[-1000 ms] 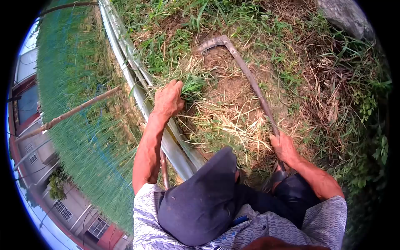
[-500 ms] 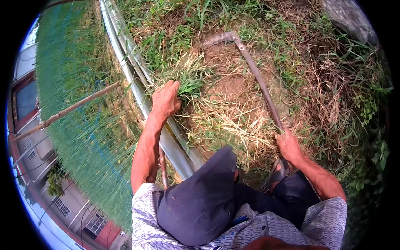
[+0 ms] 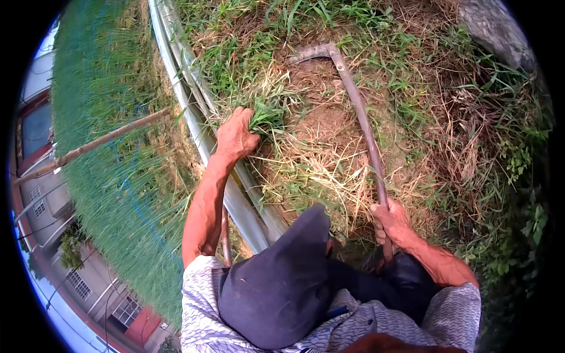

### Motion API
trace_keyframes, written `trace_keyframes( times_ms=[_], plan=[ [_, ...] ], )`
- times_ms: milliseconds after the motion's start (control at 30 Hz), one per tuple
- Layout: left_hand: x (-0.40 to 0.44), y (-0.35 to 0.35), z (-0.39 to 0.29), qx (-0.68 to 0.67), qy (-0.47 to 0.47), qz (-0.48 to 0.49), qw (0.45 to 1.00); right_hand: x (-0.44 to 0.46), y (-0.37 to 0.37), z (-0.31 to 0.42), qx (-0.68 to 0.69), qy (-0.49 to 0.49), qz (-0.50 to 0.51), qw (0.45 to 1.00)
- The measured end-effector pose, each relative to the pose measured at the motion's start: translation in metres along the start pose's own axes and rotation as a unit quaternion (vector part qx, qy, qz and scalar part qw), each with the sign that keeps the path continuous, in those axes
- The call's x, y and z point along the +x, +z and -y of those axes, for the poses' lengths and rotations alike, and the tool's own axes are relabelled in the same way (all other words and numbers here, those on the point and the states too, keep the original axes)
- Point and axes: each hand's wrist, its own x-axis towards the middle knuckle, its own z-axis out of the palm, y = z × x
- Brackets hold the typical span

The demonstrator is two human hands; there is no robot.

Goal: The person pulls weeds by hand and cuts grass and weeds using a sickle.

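Note:
My left hand [image 3: 237,134] is closed around a bunch of cut grass [image 3: 269,113], green blades mixed with dry straw, beside the metal-looking rail. My right hand [image 3: 393,225] wraps the lower end of the long wooden handle of a sickle [image 3: 364,120]. Its hooked, worn blade points left over the soil, beyond the grass in my left hand. Loose dry straw [image 3: 329,170] lies on the bare ground between my two hands. The fingertips of my left hand are partly hidden by the grass.
Pale pipes or rails [image 3: 187,112] run along the left side, with a dense green crop [image 3: 112,170] and a wooden pole [image 3: 94,147] past them. A grey rock [image 3: 497,29] sits at the upper right. Weeds [image 3: 518,159] border the right. My bent knee [image 3: 282,282] is close below.
My right hand has shifted left with the sickle's handle, while the blade stays in nearly the same spot. My left hand keeps the grass with only a slight shift.

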Motion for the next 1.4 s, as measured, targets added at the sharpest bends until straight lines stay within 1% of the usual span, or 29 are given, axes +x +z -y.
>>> trace_keyframes(
  times_ms=[33,67,100,133,167,200,233,267,333,367,400,433,467,500,567,600,667,700,767,867,933,967,1067,1167,1233,1267,1333,1367,1400],
  plan=[
    [0.002,-0.002,-0.003,0.002,0.003,-0.001,1.0,-0.007,0.003,0.002,0.025,0.017,0.011,0.999],
    [0.002,-0.003,-0.005,-0.044,-0.026,-0.059,0.997,-0.014,0.003,0.005,0.028,0.018,0.012,0.999],
    [0.003,-0.005,-0.01,-0.09,-0.053,-0.118,0.988,-0.02,0.003,0.01,-0.048,-0.016,-0.007,0.999],
    [0.005,-0.01,-0.024,-0.075,-0.014,-0.192,0.978,-0.023,0.001,0.015,-0.124,-0.05,-0.027,0.991],
    [0.009,-0.015,-0.039,-0.078,-0.012,-0.192,0.978,-0.025,-0.003,0.019,-0.124,-0.049,-0.029,0.991],
    [0.016,-0.019,-0.054,0.03,0.006,-0.196,0.98,-0.026,-0.01,0.025,-0.271,-0.154,-0.084,0.946],
    [0.023,-0.019,-0.064,0.137,0.023,-0.199,0.97,-0.027,-0.016,0.031,-0.409,-0.253,-0.134,0.866],
    [0.031,-0.015,-0.07,0.135,0.021,-0.198,0.971,-0.027,-0.019,0.036,-0.407,-0.235,-0.145,0.871],
    [0.051,-0.009,-0.072,0.15,-0.061,-0.111,0.981,-0.021,-0.028,0.038,-0.425,-0.259,-0.146,0.855],
    [0.058,-0.009,-0.065,0.15,-0.062,-0.112,0.98,-0.017,-0.035,0.038,-0.439,-0.285,-0.149,0.839],
    [0.064,-0.009,-0.053,0.145,-0.035,-0.062,0.987,-0.007,-0.046,0.035,-0.446,-0.293,-0.14,0.834],
    [0.071,-0.006,-0.04,0.14,-0.009,-0.013,0.99,-0.007,-0.043,0.035,-0.443,-0.295,-0.14,0.835],
    [0.076,0.006,-0.024,0.114,0.016,-0.041,0.993,-0.009,-0.038,0.034,-0.293,-0.172,-0.085,0.937],
    [0.081,-0.002,-0.028,0.119,0.017,-0.042,0.992,-0.009,-0.031,0.032,-0.128,-0.041,-0.025,0.991],
    [0.084,-0.009,-0.037,-0.002,-0.059,0.032,0.998,0.004,-0.03,0.013,-0.099,-0.046,-0.03,0.994],
    [0.083,-0.004,-0.035,-0.016,-0.069,0.026,0.997,0.015,-0.034,0.009,-0.191,-0.21,-0.089,0.955],
    [0.085,0.002,-0.03,-0.051,-0.062,0.024,0.997,0.021,-0.046,0.008,-0.134,-0.248,-0.129,0.951],
    [0.084,0.005,-0.027,-0.092,-0.061,0.018,0.994,0.004,-0.031,0.04,-0.024,-0.208,-0.139,0.968],
    [0.085,0.003,-0.032,-0.099,-0.07,0.035,0.992,0.01,-0.034,0.066,0.061,-0.261,-0.134,0.954],
    [0.084,0.009,-0.032,-0.126,-0.053,-0.002,0.991,0.024,-0.021,0.067,0.103,-0.252,-0.115,0.955],
    [0.081,0.003,-0.04,-0.131,-0.072,0.011,0.989,0.031,-0.02,0.027,0.001,-0.173,-0.114,0.978],
    [0.078,0.004,-0.044,-0.137,-0.092,0.026,0.986,0.026,-0.024,0.003,-0.107,-0.14,-0.091,0.98],
    [0.074,0.008,-0.051,-0.134,-0.085,-0.007,0.987,0.019,-0.024,-0.011,-0.127,-0.071,-0.032,0.989],
    [0.079,0.016,-0.043,-0.149,-0.089,-0.018,0.985,0.022,-0.035,0.001,-0.148,-0.084,-0.058,0.984],
    [0.077,0.02,-0.036,-0.102,-0.08,0.002,0.992,0.021,-0.022,0.034,0.033,-0.115,-0.123,0.985],
    [0.075,0.02,-0.033,-0.1,-0.082,0.004,0.992,0.03,-0.017,0.048,0.034,-0.112,-0.121,0.986],
    [0.073,0.019,-0.033,-0.061,-0.058,0.0,0.996,0.044,-0.012,0.07,0.169,-0.228,-0.127,0.95],
    [0.071,0.019,-0.035,-0.044,-0.046,-0.004,0.998,0.044,-0.013,0.059,0.169,-0.231,-0.128,0.95],
    [0.069,0.018,-0.034,-0.044,-0.044,-0.013,0.998,0.047,-0.014,0.036,0.078,-0.188,-0.107,0.973]
  ],
)
